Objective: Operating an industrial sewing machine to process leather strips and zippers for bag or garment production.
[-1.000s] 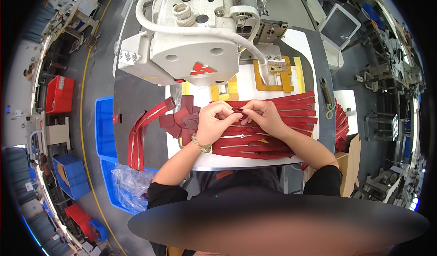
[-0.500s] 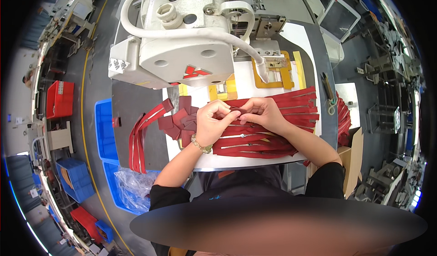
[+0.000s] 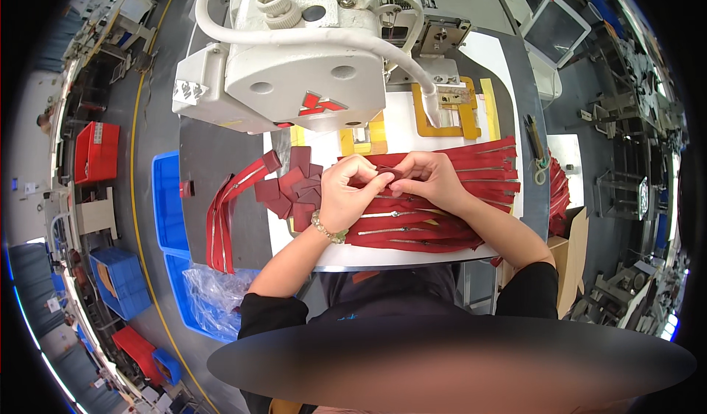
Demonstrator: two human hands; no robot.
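Between my fingertips is a small dark red fabric piece, mostly covered by the fingers. My left hand pinches it from one side and my right hand from the other. Beneath and beside both hands lie several red zippers, spread in rows across the table. Just left of my left hand is a loose pile of dark red fabric squares. Farther left, a couple of red zippers lie bent, with a dark red square at their upper end.
A large white sewing machine stands beyond my hands, with a yellow clamp frame beside it. Scissors lie at the table's right edge. Blue bins stand left of the table; a cardboard box stands at the right.
The view has shifted slightly. Both hands keep pinching the fabric piece above the zippers, with only slight finger movement.
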